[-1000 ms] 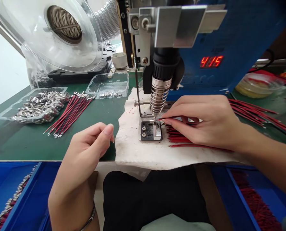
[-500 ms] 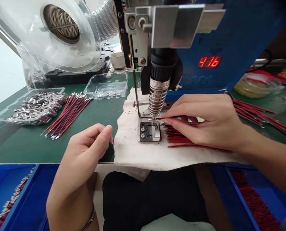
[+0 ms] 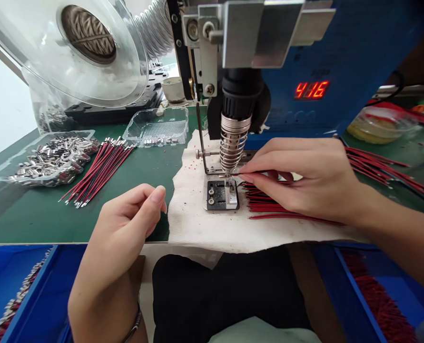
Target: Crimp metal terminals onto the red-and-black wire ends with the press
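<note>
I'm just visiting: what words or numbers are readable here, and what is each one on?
"416": red lit digits on the display of the blue machine.
Faint marks just above that display: too blurred to read.
Nothing readable on the clear reel or on the red wire pinched in the right hand.

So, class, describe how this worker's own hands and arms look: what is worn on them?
The left hand and right hand are bare: no gloves, no rings in view, nails short and unpainted. Both forearms are uncovered, with no sleeves showing. A thin metallic bracelet circles the left wrist.
</note>
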Demonstrator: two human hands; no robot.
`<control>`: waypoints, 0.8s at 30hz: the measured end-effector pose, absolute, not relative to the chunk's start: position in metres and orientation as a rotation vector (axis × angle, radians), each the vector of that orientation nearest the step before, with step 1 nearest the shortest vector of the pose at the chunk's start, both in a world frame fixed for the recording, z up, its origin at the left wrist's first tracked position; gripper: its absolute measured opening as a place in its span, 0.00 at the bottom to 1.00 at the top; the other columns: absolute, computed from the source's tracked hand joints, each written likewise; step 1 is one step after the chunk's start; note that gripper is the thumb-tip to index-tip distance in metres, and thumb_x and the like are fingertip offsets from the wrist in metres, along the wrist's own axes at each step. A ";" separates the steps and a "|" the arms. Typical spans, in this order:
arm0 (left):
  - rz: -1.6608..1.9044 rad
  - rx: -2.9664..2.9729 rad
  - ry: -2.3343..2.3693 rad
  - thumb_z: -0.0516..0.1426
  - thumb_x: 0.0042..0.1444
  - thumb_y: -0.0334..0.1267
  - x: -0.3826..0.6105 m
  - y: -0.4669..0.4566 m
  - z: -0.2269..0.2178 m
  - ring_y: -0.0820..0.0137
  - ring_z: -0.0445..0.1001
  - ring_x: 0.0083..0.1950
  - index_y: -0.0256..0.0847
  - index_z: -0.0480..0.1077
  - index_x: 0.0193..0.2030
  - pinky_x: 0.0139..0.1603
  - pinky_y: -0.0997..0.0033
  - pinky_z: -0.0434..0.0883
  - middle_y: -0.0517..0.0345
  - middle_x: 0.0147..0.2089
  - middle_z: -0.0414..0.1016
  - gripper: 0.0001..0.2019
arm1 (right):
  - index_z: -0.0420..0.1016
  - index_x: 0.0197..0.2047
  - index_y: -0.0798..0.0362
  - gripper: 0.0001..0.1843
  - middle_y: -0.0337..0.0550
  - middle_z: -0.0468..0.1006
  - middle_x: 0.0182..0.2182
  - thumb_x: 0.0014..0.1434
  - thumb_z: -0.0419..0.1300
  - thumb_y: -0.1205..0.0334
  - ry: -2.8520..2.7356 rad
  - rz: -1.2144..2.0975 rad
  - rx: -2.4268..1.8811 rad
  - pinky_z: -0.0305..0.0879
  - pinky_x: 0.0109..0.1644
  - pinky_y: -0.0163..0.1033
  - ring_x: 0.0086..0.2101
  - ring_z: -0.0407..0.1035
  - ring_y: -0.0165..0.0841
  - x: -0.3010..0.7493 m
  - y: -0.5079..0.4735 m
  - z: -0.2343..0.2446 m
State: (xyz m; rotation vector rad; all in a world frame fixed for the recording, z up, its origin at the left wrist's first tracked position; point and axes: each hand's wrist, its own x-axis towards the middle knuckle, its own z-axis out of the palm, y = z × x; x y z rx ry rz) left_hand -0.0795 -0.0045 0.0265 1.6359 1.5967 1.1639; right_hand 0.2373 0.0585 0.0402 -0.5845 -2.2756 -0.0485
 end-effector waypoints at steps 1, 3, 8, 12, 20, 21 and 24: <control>1.164 1.639 1.594 0.69 0.64 0.52 -0.080 -0.005 0.026 0.72 0.57 0.23 0.46 0.67 0.20 0.22 0.74 0.56 0.61 0.21 0.62 0.26 | 0.94 0.48 0.47 0.10 0.39 0.95 0.42 0.81 0.71 0.69 -2.277 -0.056 -0.584 0.86 0.44 0.39 0.38 0.89 0.34 0.237 0.058 0.040; 1.163 1.644 1.591 0.69 0.65 0.52 -0.080 -0.005 0.026 0.72 0.57 0.24 0.46 0.65 0.20 0.22 0.74 0.56 0.61 0.21 0.61 0.27 | 0.93 0.48 0.48 0.10 0.39 0.95 0.42 0.81 0.71 0.70 -2.280 -0.071 -0.583 0.84 0.43 0.37 0.37 0.88 0.33 0.237 0.058 0.041; 1.149 1.643 1.614 0.68 0.66 0.50 -0.081 -0.005 0.024 0.72 0.58 0.24 0.46 0.70 0.22 0.23 0.75 0.57 0.62 0.21 0.62 0.23 | 0.93 0.47 0.46 0.11 0.38 0.95 0.42 0.81 0.71 0.69 -2.282 -0.082 -0.580 0.85 0.43 0.38 0.37 0.88 0.33 0.237 0.058 0.041; 1.155 1.663 1.607 0.68 0.66 0.50 -0.081 -0.005 0.024 0.72 0.58 0.24 0.46 0.67 0.21 0.23 0.75 0.57 0.62 0.21 0.62 0.25 | 0.93 0.46 0.46 0.11 0.38 0.95 0.42 0.82 0.70 0.68 -2.288 -0.095 -0.583 0.86 0.43 0.39 0.36 0.88 0.33 0.238 0.058 0.042; 1.153 1.673 1.606 0.68 0.66 0.50 -0.080 -0.006 0.025 0.72 0.58 0.24 0.46 0.66 0.21 0.23 0.74 0.58 0.62 0.21 0.62 0.26 | 0.93 0.47 0.47 0.11 0.40 0.95 0.42 0.82 0.70 0.68 -2.325 -0.086 -0.561 0.86 0.42 0.39 0.36 0.88 0.35 0.240 0.059 0.041; 1.152 1.673 1.605 0.68 0.66 0.51 -0.080 -0.006 0.025 0.72 0.58 0.24 0.46 0.66 0.20 0.23 0.74 0.58 0.62 0.21 0.62 0.26 | 0.93 0.47 0.47 0.10 0.40 0.95 0.42 0.82 0.70 0.68 -2.330 -0.084 -0.557 0.85 0.42 0.39 0.36 0.88 0.35 0.240 0.059 0.041; 1.144 1.665 1.606 0.68 0.67 0.51 -0.081 -0.004 0.024 0.72 0.58 0.24 0.46 0.67 0.21 0.23 0.74 0.58 0.62 0.21 0.63 0.25 | 0.92 0.47 0.46 0.11 0.39 0.95 0.42 0.82 0.70 0.68 -2.337 -0.080 -0.557 0.85 0.41 0.40 0.36 0.88 0.35 0.240 0.059 0.041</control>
